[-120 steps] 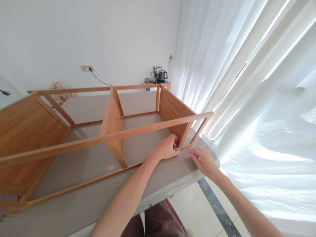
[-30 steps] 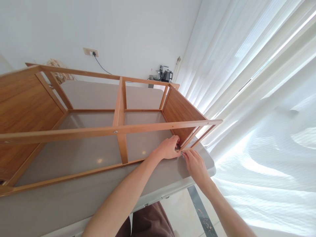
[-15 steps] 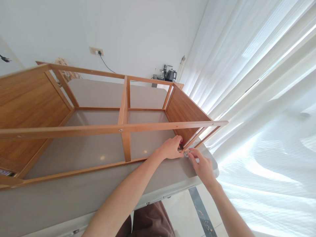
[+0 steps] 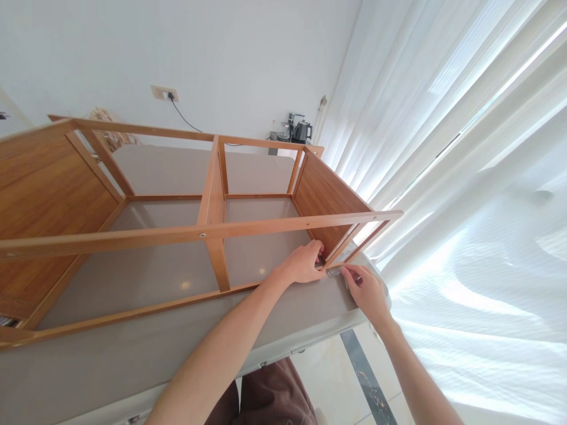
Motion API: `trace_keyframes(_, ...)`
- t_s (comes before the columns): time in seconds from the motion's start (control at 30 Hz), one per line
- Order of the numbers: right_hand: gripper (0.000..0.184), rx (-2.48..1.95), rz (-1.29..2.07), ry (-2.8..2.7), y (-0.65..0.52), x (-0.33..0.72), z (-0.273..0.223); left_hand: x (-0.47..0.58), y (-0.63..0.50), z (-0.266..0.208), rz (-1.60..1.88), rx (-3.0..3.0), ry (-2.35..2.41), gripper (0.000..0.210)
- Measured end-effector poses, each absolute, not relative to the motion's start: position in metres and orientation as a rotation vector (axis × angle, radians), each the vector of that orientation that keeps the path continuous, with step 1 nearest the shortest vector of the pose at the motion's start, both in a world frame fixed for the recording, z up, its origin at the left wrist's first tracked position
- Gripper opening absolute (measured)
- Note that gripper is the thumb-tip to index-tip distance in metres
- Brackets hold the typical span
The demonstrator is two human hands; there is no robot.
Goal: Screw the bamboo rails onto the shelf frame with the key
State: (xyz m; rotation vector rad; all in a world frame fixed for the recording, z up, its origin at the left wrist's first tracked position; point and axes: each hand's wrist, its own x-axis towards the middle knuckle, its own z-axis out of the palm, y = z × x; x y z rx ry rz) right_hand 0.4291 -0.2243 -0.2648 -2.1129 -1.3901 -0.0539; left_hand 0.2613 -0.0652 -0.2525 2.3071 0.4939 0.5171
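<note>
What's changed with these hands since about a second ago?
The right hand has shifted slightly right, opening a gap from the left hand. A small metal piece shows between them; whether it was let go is unclear. The left hand stayed at the wooden frame's near right corner.

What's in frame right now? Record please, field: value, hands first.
Left hand: gripping the near lower rail at its right-end corner
Right hand: fingertips close together beside that corner; whether they hold the small metal piece there is unclear
Wooden frame: on the grey table
Panels: left, middle, right
Behind: dark kettle, wall outlet with plugs
Picture right: white curtain
</note>
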Motion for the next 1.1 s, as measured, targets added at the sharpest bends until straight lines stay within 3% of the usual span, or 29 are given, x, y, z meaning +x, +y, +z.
trace_keyframes(0.53,0.034,-2.02,0.19,-1.635,-0.232,0.456,-0.261,0.261,-0.065,-0.251,0.517,2.3,0.487,0.038)
trace_keyframes(0.87,0.038,-1.995,0.513,-1.461,-0.227,0.471,-0.258,0.261,-0.066,-0.25,0.507,2.3,0.49,0.039)
trace_keyframes(1.1,0.04,-1.984,0.517,-1.544,-0.224,0.477,-0.258,0.261,-0.066,-0.251,0.518,2.303,0.486,0.039)
